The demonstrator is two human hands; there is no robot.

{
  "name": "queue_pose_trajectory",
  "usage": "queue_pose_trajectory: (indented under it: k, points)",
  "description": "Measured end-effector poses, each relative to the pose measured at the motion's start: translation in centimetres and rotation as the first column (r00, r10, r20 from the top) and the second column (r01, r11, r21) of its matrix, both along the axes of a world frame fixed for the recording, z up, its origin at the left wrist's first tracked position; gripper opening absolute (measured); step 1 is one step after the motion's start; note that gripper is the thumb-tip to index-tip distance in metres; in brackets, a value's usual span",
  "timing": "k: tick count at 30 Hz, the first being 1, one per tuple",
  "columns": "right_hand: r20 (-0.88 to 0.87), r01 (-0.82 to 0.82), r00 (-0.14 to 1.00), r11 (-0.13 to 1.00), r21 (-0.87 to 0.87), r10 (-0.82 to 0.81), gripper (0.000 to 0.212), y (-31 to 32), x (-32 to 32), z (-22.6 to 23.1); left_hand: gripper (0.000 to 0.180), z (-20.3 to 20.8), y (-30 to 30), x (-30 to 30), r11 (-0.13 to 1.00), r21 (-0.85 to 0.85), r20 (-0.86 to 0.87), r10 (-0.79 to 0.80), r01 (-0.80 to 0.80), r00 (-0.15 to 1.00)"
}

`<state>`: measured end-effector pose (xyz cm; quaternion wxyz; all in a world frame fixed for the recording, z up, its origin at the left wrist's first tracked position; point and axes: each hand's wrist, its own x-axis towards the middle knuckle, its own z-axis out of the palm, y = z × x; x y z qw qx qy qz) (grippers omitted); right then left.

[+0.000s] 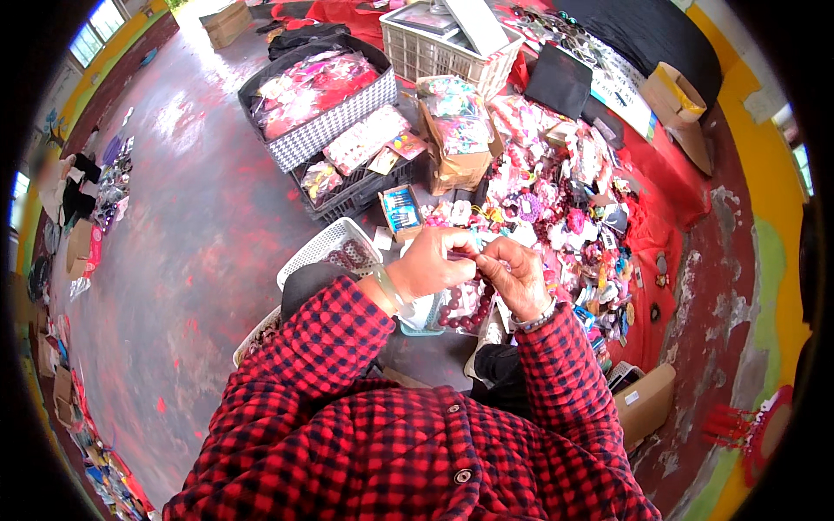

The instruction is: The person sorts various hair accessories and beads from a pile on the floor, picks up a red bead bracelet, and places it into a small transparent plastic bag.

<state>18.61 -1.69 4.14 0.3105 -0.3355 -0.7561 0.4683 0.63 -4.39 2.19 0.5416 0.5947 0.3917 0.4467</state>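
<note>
My left hand (434,263) and my right hand (517,276) meet in front of my chest, fingertips pinched close together. Between them a small dark red piece shows; the fingers hide most of it, so its kind is unclear. Just below lie dark red round beads (453,311), partly over a light blue basket (415,328); whether they hang from my fingers I cannot tell. More dark beads (350,254) fill a white plastic basket (300,260) to the left of my hands.
Ahead stand a small box of blue packets (401,208), a cardboard box of bagged goods (458,165), a black crate (326,204), a checked bin (330,135) and a white crate (434,52). Hair accessories (565,200) pile on red cloth to the right. A carton (645,404) stands lower right.
</note>
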Motion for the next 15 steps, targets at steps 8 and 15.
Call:
queue_pose_trajectory:
  k: [8, 15]
  points:
    - [-0.103, 0.03, 0.994, 0.986, -0.161, -0.047, 0.015, 0.1, 0.2, -0.3, 0.009, 0.8, -0.2, -0.1, 0.999, -0.035, 0.02, 0.037, -0.037, 0.999]
    - [-0.164, 0.108, 0.97, 0.924, -0.367, -0.178, 0.011, 0.8, 0.7, -0.6, 0.019, 0.0, 0.4, -1.0, 0.957, -0.263, 0.365, -0.02, 0.123, 0.931]
